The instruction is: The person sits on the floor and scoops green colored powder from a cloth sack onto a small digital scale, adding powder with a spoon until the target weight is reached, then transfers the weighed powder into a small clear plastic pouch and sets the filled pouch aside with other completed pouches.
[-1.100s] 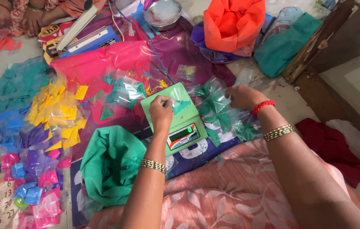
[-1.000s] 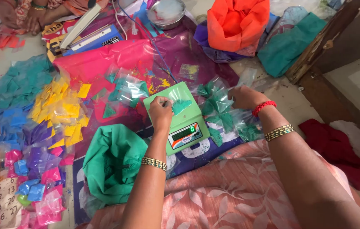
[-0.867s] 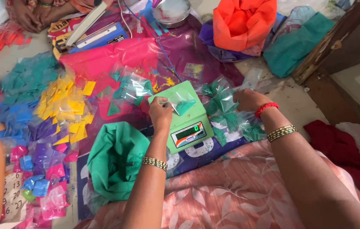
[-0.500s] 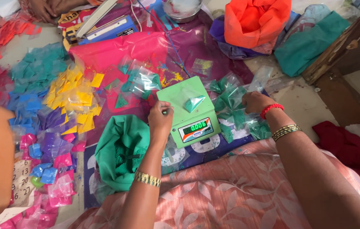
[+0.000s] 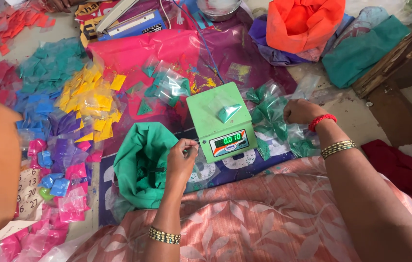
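Note:
A small green weighing scale (image 5: pixel 214 130) stands on the floor cloth, its display lit. One clear packet of green powder (image 5: pixel 227 112) lies on its platform. My left hand (image 5: pixel 181 159) hovers just left of the scale's front, over the open green cloth bag (image 5: pixel 138 165), fingers pinched on a small thin tool. My right hand (image 5: pixel 300 110) is a closed fist resting on a heap of clear packets with green powder (image 5: pixel 271 119) to the right of the scale. I cannot tell whether it holds one.
Piles of small yellow packets (image 5: pixel 92 99), blue, purple and pink ones (image 5: pixel 55 165), and teal ones (image 5: pixel 46 65) cover the left. An orange bag (image 5: pixel 303 24) and a heat sealer (image 5: pixel 133 22) lie at the back. A wooden step (image 5: pixel 400 63) is right.
My left hand has left the scale platform and drawn back toward the green bag. The packet stays on the scale. The view has shifted, my right hand keeps its place.

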